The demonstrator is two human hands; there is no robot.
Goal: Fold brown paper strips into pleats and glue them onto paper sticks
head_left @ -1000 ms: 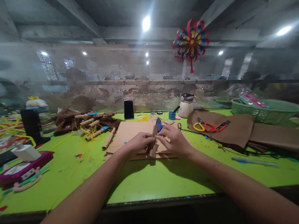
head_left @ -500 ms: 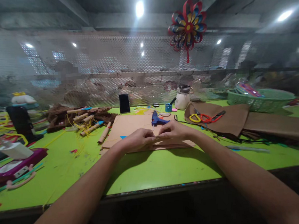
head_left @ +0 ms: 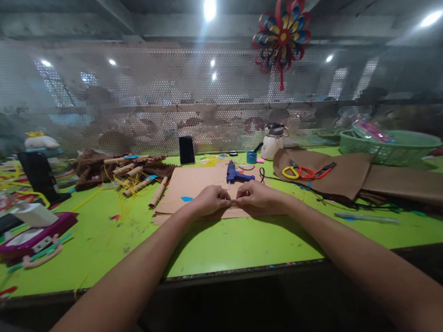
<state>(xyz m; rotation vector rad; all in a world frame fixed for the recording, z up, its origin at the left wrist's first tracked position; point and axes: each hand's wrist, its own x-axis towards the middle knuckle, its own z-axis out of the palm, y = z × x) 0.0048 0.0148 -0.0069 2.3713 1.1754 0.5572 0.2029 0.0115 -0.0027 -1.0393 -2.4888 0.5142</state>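
Observation:
Sheets of brown paper lie on the green table in front of me. At their near edge my left hand is closed, thumb and fingers pinching the paper. Close beside it my right hand pinches the same edge, fingers curled, with a small gap between the two hands. The exact fold under the fingertips is hidden. A blue glue gun rests on the paper just beyond my hands. A small blue paper piece lies left of my left hand.
Scissors with orange and yellow handles lie on brown wrapping paper at right, before a green basket. Rolled paper tubes and yellow strands are at left, near a purple power strip. A phone stands behind.
My fingertips have drawn slightly apart along the paper edge, and the right fingers are more curled. The whole view has shifted a little.

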